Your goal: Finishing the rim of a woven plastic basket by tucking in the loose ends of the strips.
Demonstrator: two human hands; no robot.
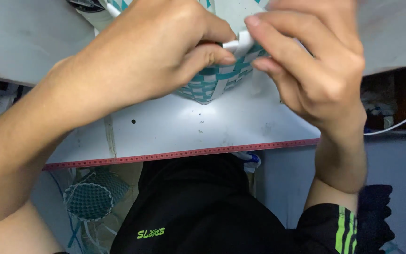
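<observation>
Your left hand (160,51) is curled closed over the top of a small woven basket (217,80) made of teal and white strips, with the thumb and forefinger pinching its rim. Your right hand (311,61) comes in from the right, its thumb and forefinger closed on a white strip (239,43) that stands up from the basket's edge, right where both hands meet. The basket sits on the pale worktop (189,127), toward the far side, and most of it is hidden under your hands; only its near corner shows, pointing at you. Along the near edge of the worktop runs a red measuring tape (184,154), stretched from left to right. Below that edge you can see your lap in dark clothing with green lettering and green stripes. On the floor to the near left lies another woven piece (88,201) in dark teal with a white border, rounded in outline. A white cable (400,123) hangs past the worktop on the right.
</observation>
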